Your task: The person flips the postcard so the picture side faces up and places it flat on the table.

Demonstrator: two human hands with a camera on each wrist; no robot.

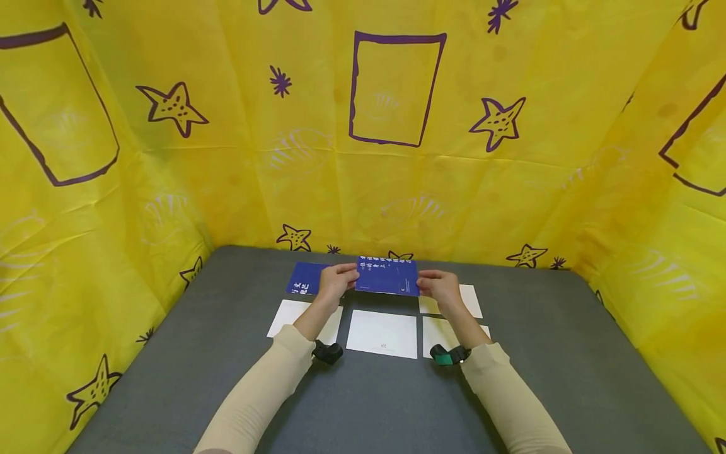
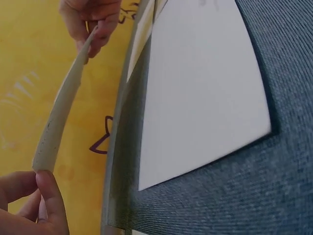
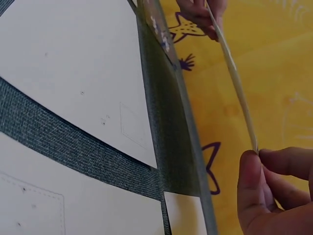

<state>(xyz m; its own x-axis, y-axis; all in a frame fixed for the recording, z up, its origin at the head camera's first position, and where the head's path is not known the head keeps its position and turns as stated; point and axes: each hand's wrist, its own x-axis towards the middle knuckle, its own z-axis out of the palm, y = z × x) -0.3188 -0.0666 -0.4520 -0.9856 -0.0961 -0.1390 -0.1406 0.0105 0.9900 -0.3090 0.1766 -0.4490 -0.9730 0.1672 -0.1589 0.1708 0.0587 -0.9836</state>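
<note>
A blue postcard (image 1: 388, 277) with white writing is held up over the far part of the table. My left hand (image 1: 336, 282) pinches its left edge between thumb and fingers. At the opposite edge my right hand (image 1: 442, 289) pinches it the same way. In the left wrist view the postcard (image 2: 62, 110) shows nearly edge-on, slightly bowed, with its pale back visible. Another blue postcard (image 1: 306, 277) lies to the left, partly behind my left hand. Closer to me is a row of white-faced postcards, the middle one (image 1: 382, 335) fully visible.
A left white postcard (image 1: 288, 315) and a near right one (image 1: 433, 331) are partly covered by my forearms. A further white postcard (image 1: 471, 299) lies behind my right wrist. Yellow patterned cloth (image 1: 317, 176) walls the grey table (image 1: 368, 403) at the back and sides.
</note>
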